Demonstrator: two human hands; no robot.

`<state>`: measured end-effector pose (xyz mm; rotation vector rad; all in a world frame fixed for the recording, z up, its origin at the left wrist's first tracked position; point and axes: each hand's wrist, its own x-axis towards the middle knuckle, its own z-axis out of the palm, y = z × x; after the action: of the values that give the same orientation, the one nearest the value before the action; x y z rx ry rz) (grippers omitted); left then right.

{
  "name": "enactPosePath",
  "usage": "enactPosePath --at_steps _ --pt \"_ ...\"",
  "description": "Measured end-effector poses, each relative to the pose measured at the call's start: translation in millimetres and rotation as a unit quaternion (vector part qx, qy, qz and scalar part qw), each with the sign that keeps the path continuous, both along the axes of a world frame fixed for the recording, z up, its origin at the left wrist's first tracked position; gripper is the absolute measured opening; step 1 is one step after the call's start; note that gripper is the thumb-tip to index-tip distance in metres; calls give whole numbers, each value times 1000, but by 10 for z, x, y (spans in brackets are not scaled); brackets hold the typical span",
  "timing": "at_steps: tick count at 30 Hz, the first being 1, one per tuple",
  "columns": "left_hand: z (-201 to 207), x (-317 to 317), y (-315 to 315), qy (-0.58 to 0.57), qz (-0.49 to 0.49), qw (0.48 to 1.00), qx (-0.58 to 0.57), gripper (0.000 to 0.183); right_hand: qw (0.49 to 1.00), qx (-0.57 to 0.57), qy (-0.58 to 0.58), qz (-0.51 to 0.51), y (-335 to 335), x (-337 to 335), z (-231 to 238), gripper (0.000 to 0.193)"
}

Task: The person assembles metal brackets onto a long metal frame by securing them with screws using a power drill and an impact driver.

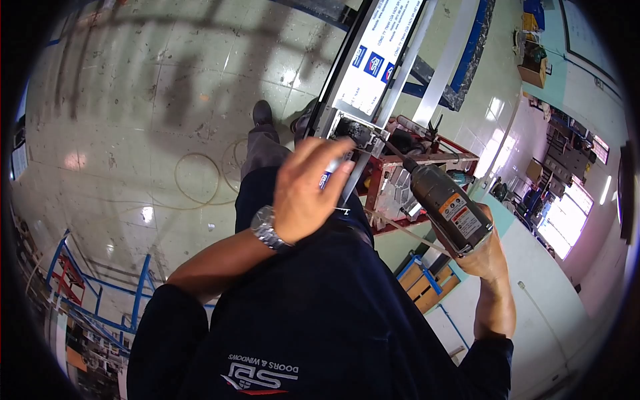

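My right hand (483, 257) is wrapped round the grip of a dark grey power drill (448, 207) with an orange label. Its long bit points up and left, the tip close to the corner of a metal frame profile (357, 130). Over the near end of that profile hovers my left hand (303, 190), thumb and forefinger apart, a metal watch on its wrist. Printed white film (373, 83) covers the profile's face. A small thin light piece (342, 211) shows beside the left palm; whether the hand touches it I cannot tell.
A red metal cart (460, 160) with tools in it stands just beyond the drill. Blue stands (460, 87) carry the frame. A thin yellowish hose (179, 173) lies coiled on the tiled floor at left, near blue racks (100, 287). A wooden crate (427, 283) sits at right.
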<state>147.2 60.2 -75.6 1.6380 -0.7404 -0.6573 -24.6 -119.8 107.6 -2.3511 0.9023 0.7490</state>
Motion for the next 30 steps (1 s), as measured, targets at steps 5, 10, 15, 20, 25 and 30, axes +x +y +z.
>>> enactPosePath --at_steps 5,10,15,20,25,30 --pt "-418 15 136 -78 -49 992 84 50 989 113 51 -76 -249 223 -62 41" --pt "-514 -33 88 -44 2 998 49 43 993 110 23 39 -432 166 -215 47" --pt "-573 -77 55 -57 33 997 30 41 983 173 24 59 -527 228 -182 52" --pt "-569 -86 22 -57 52 997 25 37 980 157 37 115 -624 288 -167 63" --pt "-560 -85 14 -49 60 997 22 34 987 86 6 138 -621 300 -194 62" --pt "-573 -90 13 -56 69 996 19 33 984 107 18 141 -688 322 -116 69"
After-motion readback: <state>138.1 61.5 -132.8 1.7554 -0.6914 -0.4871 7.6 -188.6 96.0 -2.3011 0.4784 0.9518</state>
